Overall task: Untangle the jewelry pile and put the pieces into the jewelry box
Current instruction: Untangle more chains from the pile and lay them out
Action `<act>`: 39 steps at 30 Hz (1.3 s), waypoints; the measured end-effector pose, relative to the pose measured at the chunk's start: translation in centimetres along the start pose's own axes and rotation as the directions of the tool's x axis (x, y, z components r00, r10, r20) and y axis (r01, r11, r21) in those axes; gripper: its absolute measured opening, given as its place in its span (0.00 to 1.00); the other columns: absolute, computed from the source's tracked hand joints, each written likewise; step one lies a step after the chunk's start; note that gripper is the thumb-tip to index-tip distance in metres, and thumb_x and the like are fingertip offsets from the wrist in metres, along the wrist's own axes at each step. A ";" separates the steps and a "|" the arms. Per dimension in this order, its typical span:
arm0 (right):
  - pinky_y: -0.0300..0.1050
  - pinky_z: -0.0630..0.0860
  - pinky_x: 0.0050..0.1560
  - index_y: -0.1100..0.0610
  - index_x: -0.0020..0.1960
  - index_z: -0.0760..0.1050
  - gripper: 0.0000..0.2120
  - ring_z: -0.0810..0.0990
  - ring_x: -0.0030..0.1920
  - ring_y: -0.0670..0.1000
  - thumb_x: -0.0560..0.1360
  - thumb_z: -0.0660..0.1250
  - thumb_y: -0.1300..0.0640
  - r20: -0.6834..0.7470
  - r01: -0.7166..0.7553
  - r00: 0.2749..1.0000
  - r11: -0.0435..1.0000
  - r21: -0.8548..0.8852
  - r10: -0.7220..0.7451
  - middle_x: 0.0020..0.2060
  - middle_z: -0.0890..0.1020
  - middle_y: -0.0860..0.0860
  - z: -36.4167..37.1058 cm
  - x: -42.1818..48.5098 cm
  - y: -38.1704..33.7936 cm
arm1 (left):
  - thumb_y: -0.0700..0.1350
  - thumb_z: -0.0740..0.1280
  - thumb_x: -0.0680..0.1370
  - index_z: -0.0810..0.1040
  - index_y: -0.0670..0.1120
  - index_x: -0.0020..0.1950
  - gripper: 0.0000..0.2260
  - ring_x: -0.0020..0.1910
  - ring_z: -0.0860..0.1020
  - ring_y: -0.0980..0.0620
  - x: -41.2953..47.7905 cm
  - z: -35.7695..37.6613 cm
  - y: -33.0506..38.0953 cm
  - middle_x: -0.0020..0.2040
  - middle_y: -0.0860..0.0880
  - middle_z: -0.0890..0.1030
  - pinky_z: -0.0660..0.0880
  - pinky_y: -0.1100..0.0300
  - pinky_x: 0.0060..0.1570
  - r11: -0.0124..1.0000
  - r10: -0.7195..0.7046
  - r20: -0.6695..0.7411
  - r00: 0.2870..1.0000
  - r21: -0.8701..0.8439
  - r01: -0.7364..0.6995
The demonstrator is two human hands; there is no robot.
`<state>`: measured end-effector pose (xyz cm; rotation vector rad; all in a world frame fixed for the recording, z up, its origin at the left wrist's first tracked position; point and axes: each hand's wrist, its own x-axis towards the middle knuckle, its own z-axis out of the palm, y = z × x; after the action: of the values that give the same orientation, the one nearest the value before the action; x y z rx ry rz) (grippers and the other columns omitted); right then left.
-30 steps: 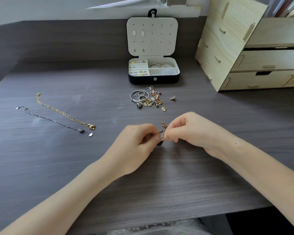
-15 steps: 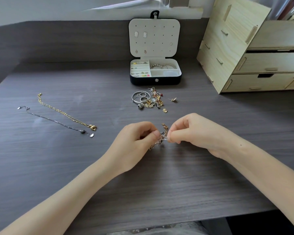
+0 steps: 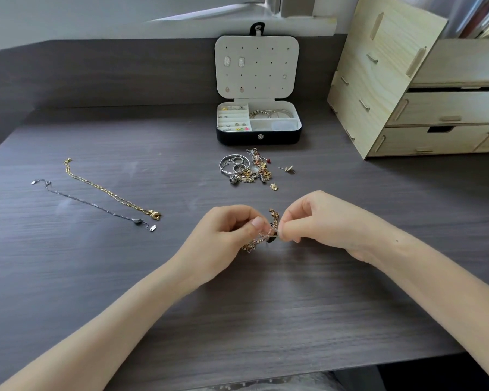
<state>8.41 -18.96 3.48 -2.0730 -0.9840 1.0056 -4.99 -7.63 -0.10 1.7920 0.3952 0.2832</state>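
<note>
Head view: left hand (image 3: pixel 226 235) and right hand (image 3: pixel 325 221), fingers curled, each pinch one side of a small tangled cluster of gold and silver chain (image 3: pixel 259 241), held over the dark wood-grain desk (image 3: pixel 266 320). At 12 o'clock from the hands lies a loose pile of silver rings and gold charms (image 3: pixel 244 170); beyond it, also at 12 o'clock, stands the black jewelry box (image 3: pixel 237 138), cream lid upright, compartments partly filled. At 10 o'clock a gold link chain (image 3: pixel 108 190) and a thin dark chain (image 3: pixel 91 204) lie side by side, apart. At 2 o'clock, a pale plywood drawer unit (image 3: pixel 393 103)
</note>
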 end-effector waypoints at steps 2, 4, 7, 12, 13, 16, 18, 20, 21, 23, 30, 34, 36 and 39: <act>0.39 0.67 0.38 0.56 0.32 0.77 0.07 0.71 0.34 0.46 0.69 0.69 0.60 0.012 0.013 1.000 1.000 0.006 -0.013 0.30 0.77 0.49 0.0 0.1 0.1 | 0.50 0.62 0.73 0.82 0.54 0.37 0.10 0.36 0.70 0.55 0.0 0.0 0.1 0.36 0.47 0.79 0.66 0.63 0.38 0.999 -0.019 -0.011 1.000 -0.027 0.019; 0.37 0.69 0.36 0.57 0.33 0.78 0.05 0.72 0.34 0.46 0.68 0.69 0.61 0.012 0.033 0.999 0.998 0.059 -0.034 0.33 0.80 0.54 0.0 0.1 0.2 | 0.47 0.65 0.77 0.81 0.51 0.36 0.10 0.34 0.71 0.60 -0.1 -0.1 0.3 0.34 0.55 0.79 0.66 0.68 0.37 0.998 -0.032 -0.020 0.999 -0.054 0.030; 0.37 0.73 0.33 0.62 0.33 0.76 0.02 0.76 0.32 0.47 0.63 0.68 0.63 0.027 0.073 0.996 0.961 0.267 -0.083 0.38 0.82 0.61 0.2 0.3 0.6 | 0.39 0.62 0.80 0.80 0.46 0.39 0.12 0.32 0.70 0.63 -0.2 -0.2 0.6 0.34 0.57 0.78 0.65 0.73 0.34 0.995 -0.051 -0.024 0.998 -0.088 0.049; 0.38 0.75 0.30 0.63 0.33 0.70 0.03 0.79 0.32 0.51 0.61 0.63 0.68 0.096 0.063 0.985 0.829 0.555 -0.140 0.31 0.80 0.56 1.0 0.7 1.3 | 0.38 0.59 0.80 0.78 0.41 0.41 0.11 0.26 0.69 0.64 -0.3 -0.3 1.3 0.27 0.59 0.76 0.63 0.74 0.30 0.992 -0.053 -0.004 0.999 -0.111 0.052; 0.38 0.74 0.30 0.62 0.32 0.69 0.04 0.79 0.31 0.50 0.60 0.63 0.68 0.096 0.058 0.986 0.811 0.582 -0.140 0.31 0.80 0.55 1.0 0.7 1.3 | 0.37 0.59 0.80 0.77 0.40 0.41 0.11 0.25 0.69 0.64 -0.3 -0.3 1.4 0.25 0.59 0.75 0.63 0.74 0.28 0.992 -0.054 -0.003 0.999 -0.116 0.053; 0.38 0.74 0.28 0.61 0.32 0.67 0.06 0.77 0.28 0.49 0.60 0.62 0.69 0.094 0.040 0.987 0.764 0.644 -0.132 0.30 0.79 0.55 0.9 0.8 1.3 | 0.37 0.58 0.80 0.77 0.40 0.41 0.11 0.23 0.67 0.63 -0.3 -0.3 1.4 0.22 0.59 0.72 0.61 0.73 0.27 0.991 -0.060 -0.009 0.998 -0.117 0.058; 0.38 0.73 0.27 0.60 0.31 0.66 0.07 0.76 0.27 0.49 0.60 0.62 0.70 0.104 0.026 0.986 0.741 0.671 -0.128 0.29 0.78 0.55 0.9 0.9 1.3 | 0.37 0.58 0.80 0.77 0.41 0.40 0.12 0.23 0.66 0.62 -0.2 -0.3 1.3 0.22 0.59 0.72 0.61 0.72 0.26 0.991 -0.063 -0.019 0.998 -0.117 0.061; 0.37 0.72 0.26 0.60 0.31 0.65 0.08 0.75 0.26 0.48 0.60 0.61 0.70 0.117 0.007 0.986 0.719 0.695 -0.122 0.29 0.78 0.55 0.9 0.9 1.4 | 0.37 0.58 0.80 0.77 0.42 0.40 0.12 0.23 0.66 0.62 -0.2 -0.3 1.3 0.23 0.59 0.72 0.61 0.72 0.26 0.991 -0.070 -0.025 0.997 -0.115 0.066; 0.37 0.72 0.26 0.59 0.30 0.64 0.09 0.75 0.26 0.49 0.59 0.61 0.70 0.124 -0.006 0.985 0.706 0.708 -0.116 0.29 0.77 0.55 0.9 0.9 1.4 | 0.37 0.58 0.80 0.77 0.42 0.40 0.12 0.23 0.66 0.62 -0.3 -0.3 1.3 0.23 0.59 0.72 0.61 0.72 0.26 0.991 -0.073 -0.025 0.997 -0.116 0.070; 0.37 0.71 0.25 0.59 0.30 0.63 0.09 0.74 0.26 0.48 0.59 0.61 0.70 0.138 -0.033 0.985 0.681 0.731 -0.101 0.28 0.76 0.54 0.8 0.9 1.3 | 0.37 0.59 0.80 0.77 0.42 0.40 0.11 0.23 0.66 0.62 -0.3 -0.3 1.3 0.23 0.59 0.73 0.61 0.72 0.26 0.990 -0.077 -0.021 0.997 -0.123 0.073; 0.37 0.69 0.27 0.59 0.26 0.65 0.09 0.73 0.26 0.49 0.58 0.61 0.70 0.112 -0.035 0.991 0.667 0.745 -0.072 0.28 0.73 0.55 1.0 0.9 1.2 | 0.54 0.72 0.69 0.81 0.46 0.37 0.12 0.34 0.72 0.58 -0.2 -0.3 1.2 0.33 0.51 0.79 0.67 0.69 0.37 0.989 -0.099 0.000 0.995 -0.113 0.098; 0.39 0.70 0.27 0.60 0.26 0.66 0.08 0.73 0.27 0.50 0.58 0.63 0.69 0.020 0.064 0.995 0.767 0.638 -0.100 0.32 0.74 0.61 1.2 0.6 0.9 | 0.63 0.70 0.65 0.80 0.48 0.38 0.18 0.33 0.64 0.49 -0.1 0.1 0.8 0.32 0.38 0.73 0.59 0.57 0.35 0.998 -0.039 -0.031 0.999 -0.044 0.038; 0.39 0.70 0.27 0.58 0.24 0.69 0.11 0.72 0.28 0.51 0.59 0.65 0.69 -0.009 0.086 0.995 0.805 0.587 -0.100 0.32 0.75 0.62 1.1 0.5 0.7 | 0.59 0.71 0.69 0.79 0.49 0.37 0.14 0.31 0.61 0.49 -0.1 0.1 1.0 0.29 0.41 0.69 0.57 0.58 0.32 1.000 -0.014 -0.044 0.999 -0.018 0.013; 0.39 0.70 0.26 0.59 0.24 0.69 0.17 0.73 0.27 0.51 0.67 0.64 0.74 -0.027 0.060 0.998 0.814 0.578 -0.054 0.30 0.76 0.60 0.9 0.3 0.7 | 0.49 0.71 0.74 0.79 0.49 0.34 0.09 0.27 0.58 0.53 -0.3 0.1 1.1 0.26 0.46 0.63 0.55 0.66 0.27 0.999 0.038 -0.106 0.994 0.025 -0.036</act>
<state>8.05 -18.87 2.33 -1.5244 -0.6192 1.0972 -5.10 -8.08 0.91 1.8130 0.4424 0.4025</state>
